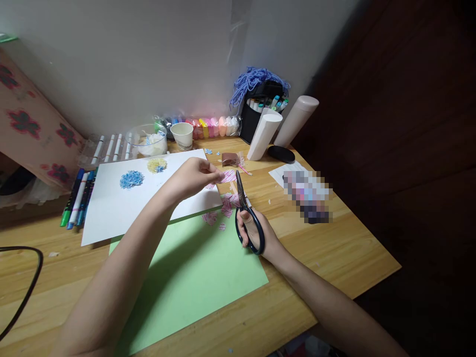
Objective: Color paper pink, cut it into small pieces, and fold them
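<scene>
Between the thumb and fingers of my left hand (199, 177) is a small pink-and-white patterned paper piece (229, 176). My right hand (260, 230) has its fingers through the dark handles of a pair of scissors (241, 189), whose blades point up and away, right beside the paper piece. Below the blades lie several cut pink paper scraps (227, 206), near the edge of a green sheet (193, 267). A white sheet (107, 213) under my left wrist carries a blue crumpled-paper cluster (132, 179) and a smaller yellow one (156, 165).
Along the wall stand a clear bowl (147, 144), a paper cup (182, 135), packs of coloured clay (211, 127), a black marker holder (250, 121) and two white bottles (265, 134). Markers (79, 196) lie at the left. A dark cable (40, 263) curves over the table's left side.
</scene>
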{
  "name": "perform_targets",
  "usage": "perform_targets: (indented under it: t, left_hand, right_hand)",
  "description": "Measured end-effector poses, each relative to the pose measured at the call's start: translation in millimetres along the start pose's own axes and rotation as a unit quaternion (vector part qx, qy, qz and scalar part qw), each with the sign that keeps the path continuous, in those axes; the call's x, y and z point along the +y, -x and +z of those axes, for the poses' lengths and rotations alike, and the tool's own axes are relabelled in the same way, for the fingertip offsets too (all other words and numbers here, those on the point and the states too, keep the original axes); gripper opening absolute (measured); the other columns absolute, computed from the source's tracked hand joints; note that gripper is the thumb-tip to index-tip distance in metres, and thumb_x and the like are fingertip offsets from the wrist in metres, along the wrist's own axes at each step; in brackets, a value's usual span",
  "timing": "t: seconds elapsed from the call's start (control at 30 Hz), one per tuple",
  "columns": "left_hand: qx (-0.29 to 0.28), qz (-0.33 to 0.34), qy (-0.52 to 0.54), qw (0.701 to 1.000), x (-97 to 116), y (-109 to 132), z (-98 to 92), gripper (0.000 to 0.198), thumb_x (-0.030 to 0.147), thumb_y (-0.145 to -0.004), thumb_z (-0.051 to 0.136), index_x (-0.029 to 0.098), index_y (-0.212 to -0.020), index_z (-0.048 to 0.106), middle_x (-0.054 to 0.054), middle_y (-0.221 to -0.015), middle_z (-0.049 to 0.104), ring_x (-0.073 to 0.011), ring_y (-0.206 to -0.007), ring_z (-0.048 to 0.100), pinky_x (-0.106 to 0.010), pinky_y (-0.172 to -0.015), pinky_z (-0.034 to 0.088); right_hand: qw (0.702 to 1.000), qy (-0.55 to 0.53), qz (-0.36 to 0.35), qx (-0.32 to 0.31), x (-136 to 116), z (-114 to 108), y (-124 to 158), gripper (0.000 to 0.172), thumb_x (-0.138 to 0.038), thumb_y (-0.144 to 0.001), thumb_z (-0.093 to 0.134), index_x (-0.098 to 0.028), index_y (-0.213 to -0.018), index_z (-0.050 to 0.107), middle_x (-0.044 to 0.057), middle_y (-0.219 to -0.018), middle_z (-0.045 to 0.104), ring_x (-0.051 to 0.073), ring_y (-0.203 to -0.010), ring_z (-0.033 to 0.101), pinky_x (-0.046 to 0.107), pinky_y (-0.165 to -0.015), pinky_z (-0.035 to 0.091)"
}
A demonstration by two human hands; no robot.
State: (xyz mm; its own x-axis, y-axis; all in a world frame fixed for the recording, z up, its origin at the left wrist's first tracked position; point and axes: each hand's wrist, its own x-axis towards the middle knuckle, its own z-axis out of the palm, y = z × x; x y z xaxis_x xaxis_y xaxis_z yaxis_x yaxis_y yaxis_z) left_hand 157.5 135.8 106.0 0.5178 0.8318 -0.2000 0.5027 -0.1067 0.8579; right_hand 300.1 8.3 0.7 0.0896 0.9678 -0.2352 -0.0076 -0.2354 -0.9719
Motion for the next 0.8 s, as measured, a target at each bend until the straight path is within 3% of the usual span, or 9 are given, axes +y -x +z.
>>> perform_targets:
  t: [0.13,0.3,0.63,0.8]
  left_hand:
    - [0.012,0.008,-0.002,1.0,-1.2,-0.3,-1.4,0.02,0.033,-0.067,0.07,0.014,-0.063,0.066,-0.005,-0.068,0.068,-0.0141,-0.062,0.055,-0.026,-0.059,0.036]
    - [0.029,0.022,-0.001,0.999,-8.1,-5.2,2.0,0.025,0.038,-0.066,0.071,0.013,-0.065,0.067,-0.005,-0.066,0.068,-0.0153,-0.063,0.058,-0.026,-0.059,0.037]
    - [0.027,0.024,-0.013,0.999,-1.4,-1.5,12.5,0.028,0.041,-0.063,0.074,0.013,-0.064,0.071,-0.006,-0.064,0.07,-0.0152,-0.062,0.057,-0.025,-0.057,0.037]
    - [0.018,0.019,-0.009,1.0,-3.1,-2.0,15.0,0.024,0.037,-0.061,0.076,0.013,-0.065,0.072,-0.008,-0.068,0.071,-0.017,-0.065,0.06,-0.025,-0.057,0.039]
  right_hand:
    - [0.995,-0.071,0.035,-0.069,4.3,1.8,0.5,0.071,-0.091,-0.058,0.04,-0.021,-0.069,0.043,-0.008,-0.036,0.044,0.009,-0.028,0.042,0.019,-0.032,0.037]
    - [0.99,-0.084,0.028,-0.106,-5.1,8.7,8.8,0.08,-0.096,-0.052,0.026,-0.021,-0.072,0.044,-0.007,-0.044,0.048,0.01,-0.039,0.05,0.026,-0.051,0.051]
    - [0.992,-0.027,-0.012,-0.123,4.7,3.2,10.3,0.076,-0.092,-0.063,0.02,-0.021,-0.077,0.043,-0.006,-0.05,0.045,0.011,-0.043,0.049,0.025,-0.051,0.046]
    - [0.992,0.001,-0.02,-0.124,2.8,1.3,10.0,0.077,-0.093,-0.062,0.019,-0.021,-0.077,0.043,-0.007,-0.049,0.043,0.011,-0.043,0.05,0.024,-0.049,0.044]
